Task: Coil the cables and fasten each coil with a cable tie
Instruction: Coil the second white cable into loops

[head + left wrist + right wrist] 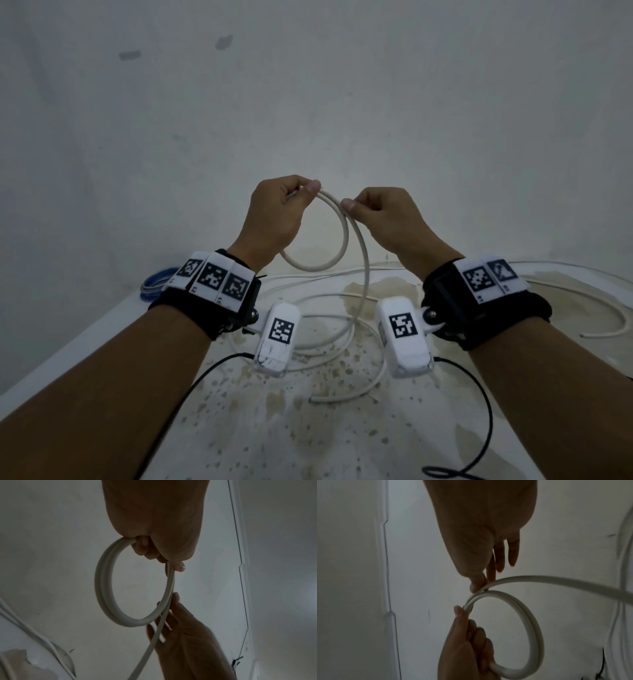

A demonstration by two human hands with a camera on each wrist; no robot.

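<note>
Between my left hand (274, 212) and right hand (387, 219), the coil (329, 246) hangs above the table (274, 428), loose cables (325, 346) beneath, wall (308, 102) behind.

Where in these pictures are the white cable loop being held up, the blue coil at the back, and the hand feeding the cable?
white cable loop (345, 236), head view, right side of the loop.
blue coil (153, 282), head view, its visible left curve behind the left wrist.
right hand (383, 219), head view, back of the hand.
</note>
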